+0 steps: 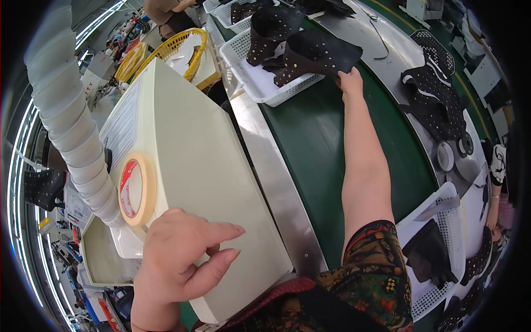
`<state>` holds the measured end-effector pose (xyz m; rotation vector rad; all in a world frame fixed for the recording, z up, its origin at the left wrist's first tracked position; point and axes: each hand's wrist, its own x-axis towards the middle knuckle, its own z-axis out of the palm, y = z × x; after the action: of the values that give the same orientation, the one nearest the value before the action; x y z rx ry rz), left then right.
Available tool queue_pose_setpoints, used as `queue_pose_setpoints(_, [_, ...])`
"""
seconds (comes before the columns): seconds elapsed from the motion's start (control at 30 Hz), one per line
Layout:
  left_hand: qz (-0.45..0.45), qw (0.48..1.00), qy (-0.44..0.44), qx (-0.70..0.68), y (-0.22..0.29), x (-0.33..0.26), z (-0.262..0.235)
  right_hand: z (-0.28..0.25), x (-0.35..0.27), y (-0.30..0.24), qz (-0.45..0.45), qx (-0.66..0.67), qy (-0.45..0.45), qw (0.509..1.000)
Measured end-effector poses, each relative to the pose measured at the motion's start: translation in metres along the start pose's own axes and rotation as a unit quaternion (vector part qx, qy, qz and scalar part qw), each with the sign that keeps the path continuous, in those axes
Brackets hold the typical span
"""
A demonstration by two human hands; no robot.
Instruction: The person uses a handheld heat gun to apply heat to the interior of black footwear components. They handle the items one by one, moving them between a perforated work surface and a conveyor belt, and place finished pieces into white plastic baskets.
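Note:
My right hand [350, 84], arm stretched far forward, grips the edge of a black studded boot upper [316, 52]. That upper lies across a white perforated basket [265, 101] on the green conveyor belt. A second studded boot upper [271, 30] rests in the same basket, just behind it. Close to me, my left hand [182, 254] is held over the cream machine housing [204, 144]; its index finger and thumb are extended and apart, the other fingers curled, with nothing between them. Beside this hand, a roll of masking tape [147, 191] is on the housing.
A white ribbed hose [74, 122] rises at the left. Metal rails [276, 171] edge the green belt [310, 144]. At the right are another white basket [456, 238] with black pieces, studded uppers [437, 99] and a co-worker's hand [492, 213]. A yellow basket [193, 61] stands farther back.

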<state>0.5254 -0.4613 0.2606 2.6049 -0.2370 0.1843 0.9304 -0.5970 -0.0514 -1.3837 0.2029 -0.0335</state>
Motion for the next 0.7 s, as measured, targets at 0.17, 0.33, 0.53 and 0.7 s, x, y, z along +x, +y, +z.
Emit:
queue_pose_setpoints(0.17, [-0.014, 1.0, -0.009, -0.006, 0.005, 0.004, -0.003, -0.007, -0.024, -0.026, 0.034, 0.099, 0.006, 0.994])
queue_pose_setpoints(0.33, [-0.083, 0.994, 0.005, -0.064, 0.006, -0.004, 0.011, 0.002, -0.031, 0.009, -0.076, 0.09, 0.196, 0.973])
queue_pose_setpoints(0.53, [-0.063, 0.995, -0.016, -0.075, -0.003, -0.007, 0.013, 0.02, -0.203, -0.024, -0.081, 0.196, 0.089, 0.973])
queue_pose_setpoints(0.7, [-0.038, 0.996, -0.032, -0.074, -0.011, -0.008, 0.01, -0.033, -0.308, -0.045, -0.071, 0.156, -0.032, 0.985])
